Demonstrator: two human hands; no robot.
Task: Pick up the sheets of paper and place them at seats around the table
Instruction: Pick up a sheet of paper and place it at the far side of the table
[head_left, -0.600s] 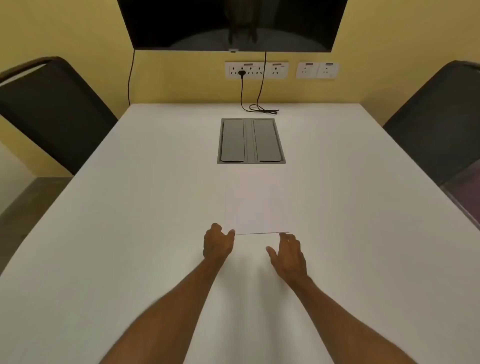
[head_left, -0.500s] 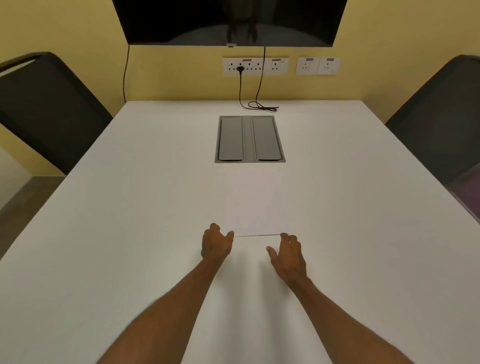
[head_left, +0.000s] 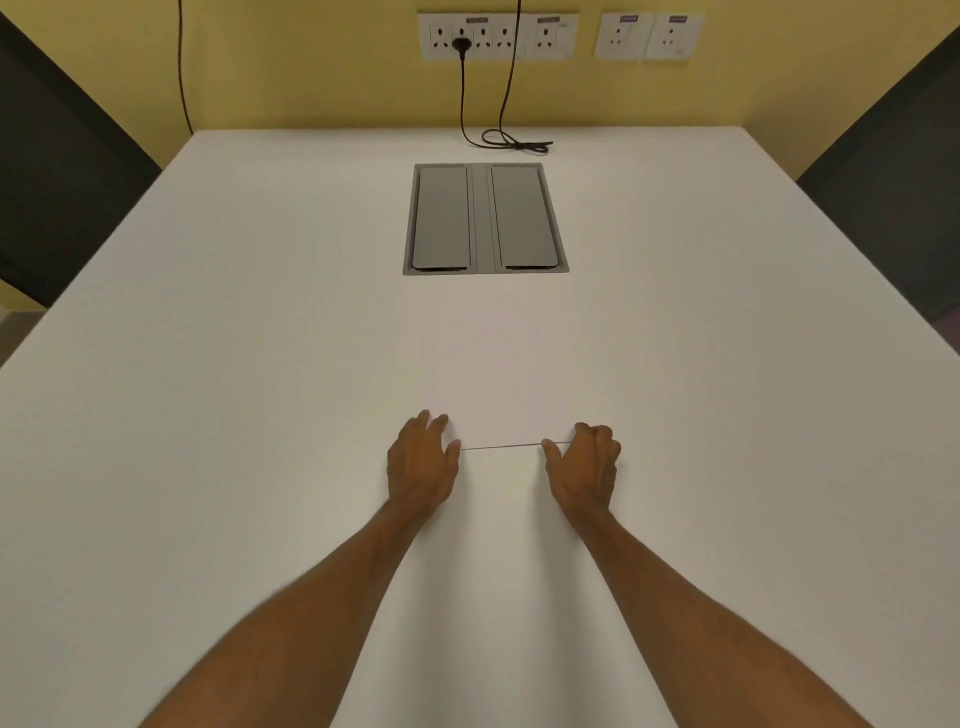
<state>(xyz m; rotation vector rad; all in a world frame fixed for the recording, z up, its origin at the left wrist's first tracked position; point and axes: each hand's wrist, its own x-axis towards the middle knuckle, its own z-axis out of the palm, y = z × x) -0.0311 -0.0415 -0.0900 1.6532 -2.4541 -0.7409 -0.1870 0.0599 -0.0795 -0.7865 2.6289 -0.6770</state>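
Observation:
White sheets of paper (head_left: 498, 384) lie flat in the middle of the white table (head_left: 208, 415), nearly the same colour as its top. My left hand (head_left: 422, 462) pinches the near left corner of the sheets, fingers spread over the edge. At the near right corner my right hand (head_left: 584, 462) grips with curled fingers. The near edge of the sheets shows as a thin dark line between my thumbs, slightly lifted off the table.
A grey cable box (head_left: 485, 218) with two lids is set into the table beyond the paper. A black cable (head_left: 511, 140) coils at the far edge below wall sockets (head_left: 496, 34). Dark chairs stand at the left (head_left: 57, 171) and the right (head_left: 893, 182).
The view has tilted down and closer to the table, so the screen on the wall is out of sight. Both hands stay on the near corners of the sheets.

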